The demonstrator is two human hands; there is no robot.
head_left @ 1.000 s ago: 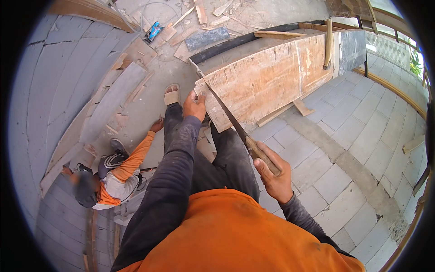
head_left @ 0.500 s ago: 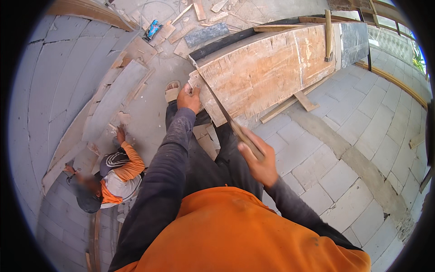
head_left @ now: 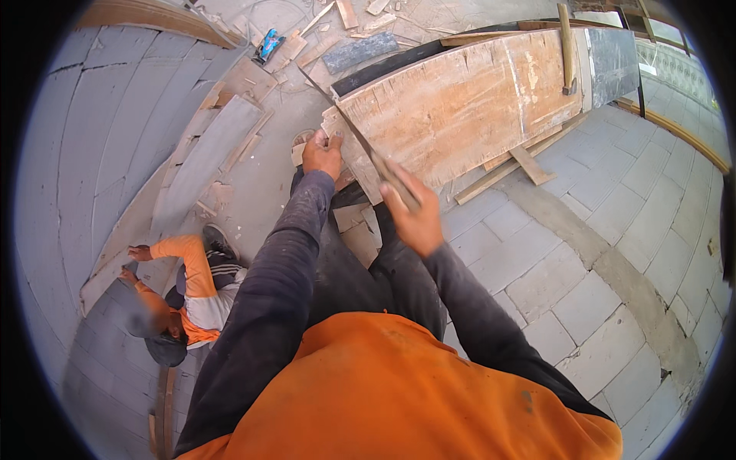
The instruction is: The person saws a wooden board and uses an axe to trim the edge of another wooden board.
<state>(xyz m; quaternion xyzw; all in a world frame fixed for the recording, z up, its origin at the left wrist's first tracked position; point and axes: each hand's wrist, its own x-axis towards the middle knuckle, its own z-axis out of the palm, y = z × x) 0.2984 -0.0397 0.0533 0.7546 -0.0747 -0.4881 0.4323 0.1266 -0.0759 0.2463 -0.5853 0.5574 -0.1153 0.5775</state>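
My left hand (head_left: 322,157) grips the near left end of a long, weathered plywood board (head_left: 445,107), with splintered wood at its corner. Just right of those fingers, a handsaw blade (head_left: 354,126) crosses the board end at a slant, its thin tip sticking out past the far edge. My right hand (head_left: 412,215) is closed round the saw's wooden handle at the board's near edge. My legs are below the board end, partly hidden by my arms.
A co-worker in orange and white (head_left: 207,299) crouches at lower left, reaching to boards along a grey block wall (head_left: 92,138). A blue power tool (head_left: 268,46) lies among wood offcuts (head_left: 345,15). A hammer (head_left: 567,57) rests on the board; loose planks (head_left: 529,165) lie below it.
My right hand and the saw have pushed forward and up, so the tip now pokes well past the board's far edge. The co-worker's raised arm has swung leftward toward the wall.
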